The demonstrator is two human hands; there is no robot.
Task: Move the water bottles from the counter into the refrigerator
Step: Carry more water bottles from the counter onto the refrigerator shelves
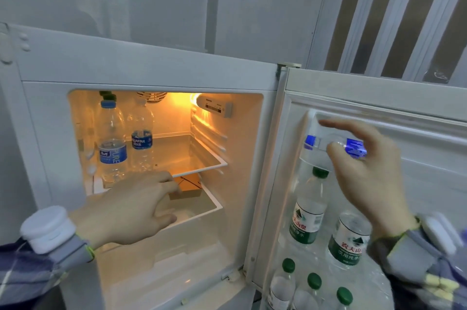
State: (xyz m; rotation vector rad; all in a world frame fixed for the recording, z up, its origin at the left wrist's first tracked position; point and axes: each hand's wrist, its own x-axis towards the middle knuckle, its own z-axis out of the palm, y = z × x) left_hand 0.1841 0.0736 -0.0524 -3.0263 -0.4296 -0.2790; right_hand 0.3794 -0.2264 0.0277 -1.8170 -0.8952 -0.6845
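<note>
The small refrigerator (pixel 151 69) stands with its door (pixel 379 92) swung open to the right. On its upper shelf stand two clear bottles, one with a blue cap (pixel 111 137) and an Aquafina bottle (pixel 142 137). My left hand (pixel 131 211) reaches inside just below them, fingers relaxed and holding nothing. A blue-labelled water bottle (pixel 312 142) lies on its side in the door's top rack. My right hand (pixel 364 170) is spread in front of it, the thumb touching it.
Green-capped bottles stand in the door's middle rack (pixel 308 211) (pixel 350 241), and several more (pixel 285 282) stand in the bottom rack. A brown cardboard box (pixel 188 187) sits on the lower shelf behind my left hand. A glass shelf (pixel 214 164) juts out on the right.
</note>
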